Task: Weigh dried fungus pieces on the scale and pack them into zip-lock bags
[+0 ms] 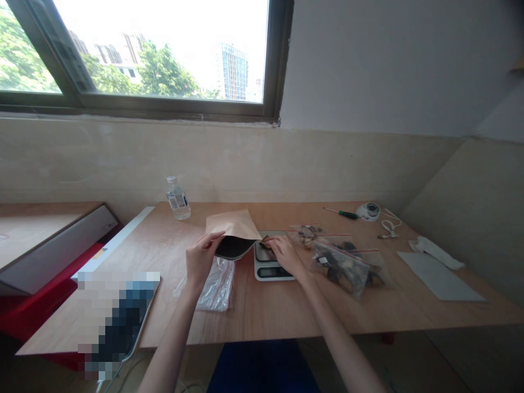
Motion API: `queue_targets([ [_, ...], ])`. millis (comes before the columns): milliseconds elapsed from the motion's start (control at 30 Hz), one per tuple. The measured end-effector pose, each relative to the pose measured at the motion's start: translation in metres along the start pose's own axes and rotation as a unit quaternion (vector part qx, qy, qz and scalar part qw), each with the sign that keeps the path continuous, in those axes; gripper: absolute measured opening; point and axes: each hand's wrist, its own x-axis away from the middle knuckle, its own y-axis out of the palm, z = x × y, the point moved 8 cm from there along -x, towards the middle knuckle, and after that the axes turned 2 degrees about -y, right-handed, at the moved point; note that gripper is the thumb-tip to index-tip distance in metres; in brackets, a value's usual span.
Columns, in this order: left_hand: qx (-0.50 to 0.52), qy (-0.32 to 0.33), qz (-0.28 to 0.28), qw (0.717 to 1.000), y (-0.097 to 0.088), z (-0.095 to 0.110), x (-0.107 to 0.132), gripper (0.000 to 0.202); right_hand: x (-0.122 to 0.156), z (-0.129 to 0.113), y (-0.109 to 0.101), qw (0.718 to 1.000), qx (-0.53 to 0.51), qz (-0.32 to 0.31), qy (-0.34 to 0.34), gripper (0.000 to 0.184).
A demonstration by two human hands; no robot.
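Head cam, quick: where was the pouch?

— Kraft paper pouch (233, 228) was held up off the desk (262, 311), btw the hands, just left of the digital scale (274, 272). Black lining showed at its open mouth, facing the near edge.

— Long axis?

— Roughly L–R along the desk, tilted. Can't say exactly.

— Hands?

— Left hand (200, 257) pinched the pouch's left side. Right hand (285, 255) was at its right corner, fingers curled, but can't tell if pinching or just touching.

— Which one was nearer the scale?

— Right, directly over it. Left was farther off, above a clear zip bag (216, 286) w/ red seal.

— What else was on the desk?

— Two zip bags of dark dried pieces (339, 271) right of the scale, water bottle (178, 199) near the back edge, screwdriver (344, 213) toward the back R corner, grey sheet (440, 277) by the R edge. Near L corner: pixelated object, can't tell what.
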Motion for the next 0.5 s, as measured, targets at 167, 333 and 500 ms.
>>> queue_targets([
  [167,-0.003,-0.001,-0.002,1.0,0.0,0.001,0.0,0.021,0.005,-0.031,-0.013,0.999,-0.024,0.039,-0.013,0.03],
  [333,0.004,-0.011,-0.006,1.0,0.003,0.001,0.002,0.022,0.015,-0.104,-0.011,0.99,-0.111,0.038,-0.079,0.023],
  [500,-0.004,-0.002,-0.002,1.0,0.003,0.002,0.006,0.021,0.002,-0.14,0.026,0.996,-0.03,-0.012,-0.088,0.033],
])
